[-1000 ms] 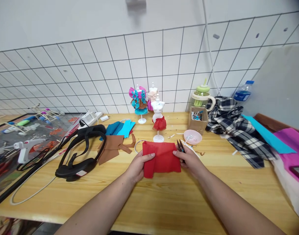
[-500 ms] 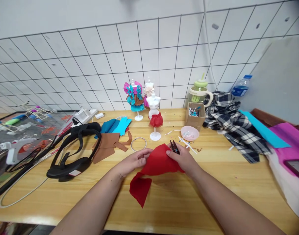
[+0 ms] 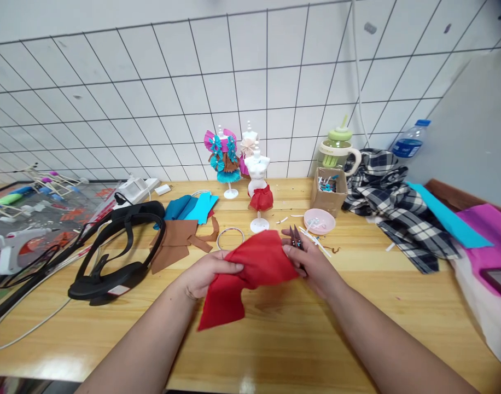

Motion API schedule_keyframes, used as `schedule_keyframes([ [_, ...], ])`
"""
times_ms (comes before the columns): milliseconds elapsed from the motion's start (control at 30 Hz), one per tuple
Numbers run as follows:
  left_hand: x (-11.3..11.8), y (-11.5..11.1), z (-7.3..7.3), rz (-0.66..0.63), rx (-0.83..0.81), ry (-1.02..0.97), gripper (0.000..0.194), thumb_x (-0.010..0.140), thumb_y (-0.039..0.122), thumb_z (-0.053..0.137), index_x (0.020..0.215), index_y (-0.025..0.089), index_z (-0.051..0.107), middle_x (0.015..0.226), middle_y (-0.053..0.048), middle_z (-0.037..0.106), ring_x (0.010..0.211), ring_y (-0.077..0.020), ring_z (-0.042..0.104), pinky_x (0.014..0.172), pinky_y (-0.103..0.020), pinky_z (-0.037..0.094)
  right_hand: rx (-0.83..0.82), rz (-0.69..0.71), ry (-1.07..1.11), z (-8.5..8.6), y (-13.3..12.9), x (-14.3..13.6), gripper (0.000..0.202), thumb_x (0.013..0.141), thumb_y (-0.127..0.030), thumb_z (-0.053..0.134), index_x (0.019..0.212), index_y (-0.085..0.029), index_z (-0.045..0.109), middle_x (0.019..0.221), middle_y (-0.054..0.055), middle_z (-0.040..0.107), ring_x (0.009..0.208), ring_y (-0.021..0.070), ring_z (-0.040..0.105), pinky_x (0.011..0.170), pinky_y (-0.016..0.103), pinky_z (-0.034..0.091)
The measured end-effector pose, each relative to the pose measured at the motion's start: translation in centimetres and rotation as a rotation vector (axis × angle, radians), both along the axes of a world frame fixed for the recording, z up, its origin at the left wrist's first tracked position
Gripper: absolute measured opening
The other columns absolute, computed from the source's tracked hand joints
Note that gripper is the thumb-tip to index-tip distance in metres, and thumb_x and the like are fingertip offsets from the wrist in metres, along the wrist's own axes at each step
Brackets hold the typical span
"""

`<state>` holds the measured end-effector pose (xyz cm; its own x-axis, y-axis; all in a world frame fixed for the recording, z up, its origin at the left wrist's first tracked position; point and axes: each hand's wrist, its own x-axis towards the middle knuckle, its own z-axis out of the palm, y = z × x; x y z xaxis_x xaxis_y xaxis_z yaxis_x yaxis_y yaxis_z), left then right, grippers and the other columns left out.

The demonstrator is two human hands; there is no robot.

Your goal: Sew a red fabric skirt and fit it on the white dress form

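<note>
Between my two hands a piece of red crepe paper (image 3: 261,262) is held above the table, one flap of it hanging down at the lower left. My left hand (image 3: 211,271) pinches its left part, thumb on top. In my right hand (image 3: 312,262) are small dark thread snips (image 3: 296,238), blades pointing up and away from me; its fingers also touch the paper's right edge. Just beyond stands a white mini dress form (image 3: 258,168) wearing a gathered red skirt (image 3: 261,198). A thin hoop (image 3: 229,239) lies past my left hand.
Behind are dressed mini forms (image 3: 222,158). Brown (image 3: 179,234) and blue sheets (image 3: 205,208), a black headset (image 3: 115,273) and a glue gun (image 3: 16,249) lie left. A pink dish (image 3: 319,221), cardboard box (image 3: 329,191), jug (image 3: 336,150) and checked cloth (image 3: 402,208) stand right.
My left hand has moved left and down and now pinches the red paper, which is spread wider. The hanging flap has swung left. The snips stay in my right hand.
</note>
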<state>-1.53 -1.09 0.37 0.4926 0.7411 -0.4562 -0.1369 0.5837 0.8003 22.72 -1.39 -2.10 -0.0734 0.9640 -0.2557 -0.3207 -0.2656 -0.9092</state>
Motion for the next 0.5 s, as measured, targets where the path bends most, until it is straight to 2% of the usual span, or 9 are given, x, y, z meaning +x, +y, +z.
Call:
schedule_keyframes([
  [100,0.4,0.0,-0.2,0.088,-0.035,-0.090,0.031,0.068,0.016,0.078,0.099,0.012,0.074,0.093,-0.013,0.076,0.078,-0.0275,0.073,0.075,-0.035,0.055,-0.053,0.004,0.060,0.4,0.4,1.0,0.043,0.072,-0.050,0.070,0.106,-0.024,0.061,0.091,0.000,0.062,0.043,0.0018,0.030,0.034,0.015,0.013],
  [200,1.1,-0.4,-0.8,0.070,0.025,-0.162,0.039,0.069,0.016,0.079,0.107,0.014,0.071,0.102,-0.013,0.075,0.089,-0.0285,0.072,0.082,-0.035,0.054,-0.105,0.163,0.075,0.5,0.3,1.4,0.048,0.077,-0.065,0.059,0.095,-0.020,0.064,0.081,0.003,0.064,0.041,0.0025,0.026,0.034,0.016,0.007],
  [267,1.6,-0.8,-1.0,-0.013,0.066,-0.202,0.048,0.067,0.018,0.081,0.114,0.015,0.067,0.109,-0.014,0.072,0.098,-0.0306,0.069,0.086,-0.036,0.053,-0.066,0.228,0.009,0.3,0.1,1.3,0.048,0.073,-0.064,0.065,0.089,-0.018,0.064,0.074,0.003,0.065,0.041,0.0037,0.031,0.033,0.016,0.013],
  [333,1.8,-1.0,-1.0,-0.111,0.095,-0.232,0.058,0.066,0.025,0.083,0.119,0.014,0.064,0.116,-0.016,0.069,0.109,-0.0328,0.065,0.091,-0.038,0.051,0.038,0.189,-0.110,0.0,-0.2,0.9,0.045,0.067,-0.054,0.076,0.094,-0.019,0.065,0.080,0.003,0.069,0.052,0.0090,0.050,0.039,0.018,0.034],
  [400,1.8,-1.1,-0.8,-0.161,0.128,-0.224,0.062,0.065,0.034,0.083,0.120,0.013,0.063,0.118,-0.017,0.068,0.115,-0.0341,0.061,0.095,-0.038,0.049,0.151,0.116,-0.242,-0.3,-0.4,0.5,0.051,0.063,-0.043,0.081,0.107,-0.021,0.065,0.102,0.006,0.071,0.082,0.0196,0.065,0.065,0.030,0.053],
  [467,1.7,-0.9,-0.5,-0.159,0.178,-0.178,0.061,0.065,0.040,0.082,0.117,0.013,0.066,0.116,-0.017,0.068,0.116,-0.0343,0.060,0.096,-0.038,0.048,0.228,0.124,-0.324,-0.5,-0.5,0.2,0.058,0.064,-0.038,0.081,0.117,-0.024,0.063,0.121,0.006,0.067,0.109,0.0260,0.061,0.091,0.041,0.050],
  [500,1.5,-0.9,-0.3,-0.162,0.206,-0.152,0.059,0.065,0.041,0.082,0.116,0.014,0.067,0.115,-0.016,0.069,0.116,-0.0342,0.060,0.097,-0.039,0.047,0.245,0.163,-0.342,-0.6,-0.6,0.1,0.057,0.066,-0.037,0.080,0.119,-0.024,0.062,0.124,0.006,0.065,0.113,0.0270,0.059,0.098,0.044,0.046],
])
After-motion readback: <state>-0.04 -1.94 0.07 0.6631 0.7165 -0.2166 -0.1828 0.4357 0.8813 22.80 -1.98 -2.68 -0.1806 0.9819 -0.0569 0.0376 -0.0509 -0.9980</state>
